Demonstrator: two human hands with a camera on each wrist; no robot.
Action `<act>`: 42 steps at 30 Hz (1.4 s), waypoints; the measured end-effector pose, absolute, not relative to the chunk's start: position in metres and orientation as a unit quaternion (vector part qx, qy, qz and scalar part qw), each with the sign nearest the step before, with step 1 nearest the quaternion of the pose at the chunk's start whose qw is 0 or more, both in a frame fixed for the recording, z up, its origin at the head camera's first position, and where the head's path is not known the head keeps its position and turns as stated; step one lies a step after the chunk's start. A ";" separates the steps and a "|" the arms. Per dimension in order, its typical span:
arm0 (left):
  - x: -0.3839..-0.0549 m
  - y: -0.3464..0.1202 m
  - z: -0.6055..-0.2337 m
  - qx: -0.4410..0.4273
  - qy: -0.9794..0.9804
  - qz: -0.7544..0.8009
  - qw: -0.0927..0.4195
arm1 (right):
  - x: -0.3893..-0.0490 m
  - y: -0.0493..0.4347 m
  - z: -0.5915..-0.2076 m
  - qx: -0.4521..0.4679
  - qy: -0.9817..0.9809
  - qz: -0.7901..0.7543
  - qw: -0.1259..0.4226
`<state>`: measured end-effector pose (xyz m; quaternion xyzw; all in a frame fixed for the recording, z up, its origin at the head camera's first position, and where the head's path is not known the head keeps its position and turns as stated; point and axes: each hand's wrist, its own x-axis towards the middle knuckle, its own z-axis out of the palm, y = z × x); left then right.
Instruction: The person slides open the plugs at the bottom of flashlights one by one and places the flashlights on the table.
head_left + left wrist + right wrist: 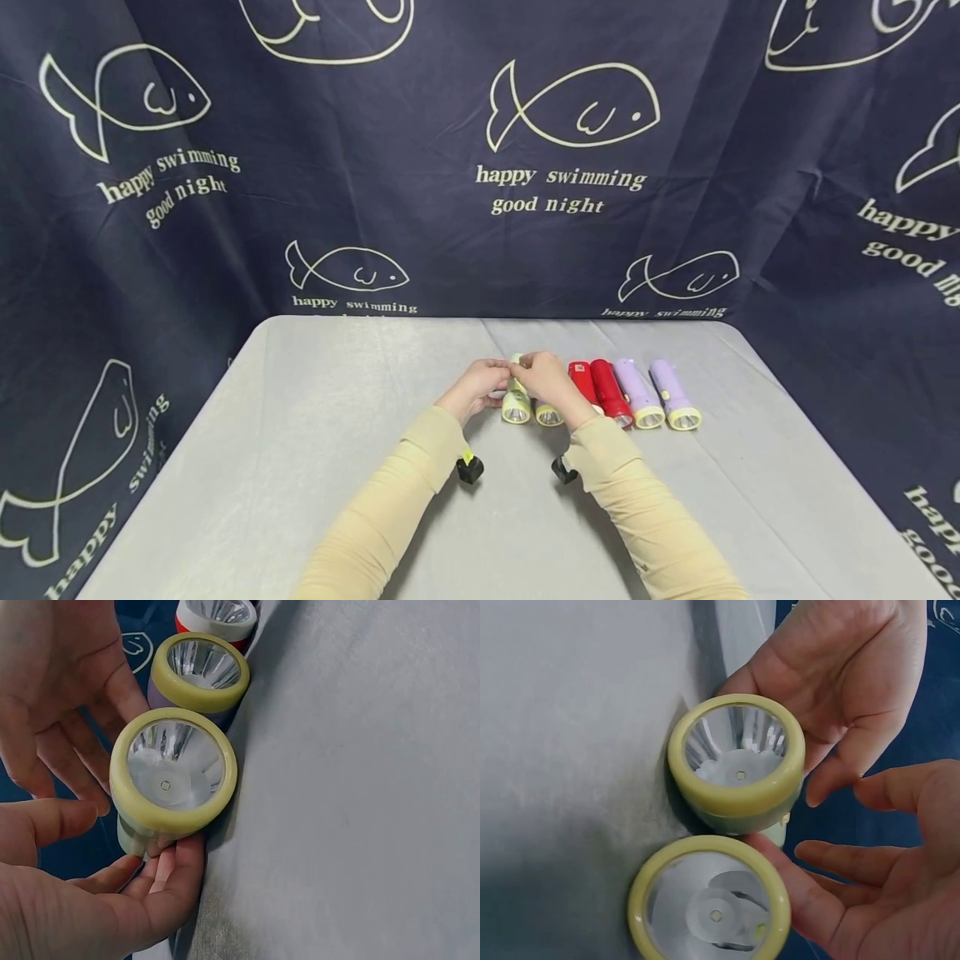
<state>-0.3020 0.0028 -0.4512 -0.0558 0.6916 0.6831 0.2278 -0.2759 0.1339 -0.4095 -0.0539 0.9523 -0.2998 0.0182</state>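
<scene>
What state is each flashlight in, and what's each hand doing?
Leftmost flashlight: on its side, looks unlit
Second flashlight from left: lying, looks unlit
Red flashlights: lying side by side
Purple flashlights: lying side by side, appear unlit
Left hand: fingers touching the leftmost flashlight
Right hand: fingertips by the leftmost flashlight

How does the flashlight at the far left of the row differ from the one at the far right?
The leftmost flashlight is pale green; the rightmost flashlight is lilac. The left hand touches the leftmost flashlight; no hand touches the rightmost flashlight. In the head view, the rightmost flashlight looks more slanted than the leftmost flashlight. Both have yellow rims.
</scene>
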 end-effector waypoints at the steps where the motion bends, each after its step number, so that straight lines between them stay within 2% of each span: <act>1: -0.302 0.003 -0.451 -0.057 0.691 0.684 0.228 | -0.276 0.134 -0.410 -0.053 0.953 -0.298 0.016; 15: -0.297 -0.001 -0.444 -0.077 0.673 0.705 0.210 | -0.274 0.130 -0.408 -0.043 0.938 -0.345 0.010; 27: -0.291 -0.003 -0.427 -0.068 0.679 0.710 0.177 | -0.264 0.125 -0.389 -0.075 0.934 -0.347 -0.036; 35: -0.285 -0.005 -0.412 -0.058 0.680 0.713 0.159 | -0.255 0.126 -0.374 -0.089 0.932 -0.350 -0.036; 42: -0.276 -0.008 -0.400 -0.044 0.679 0.722 0.129 | -0.246 0.123 -0.367 -0.117 0.928 -0.345 -0.075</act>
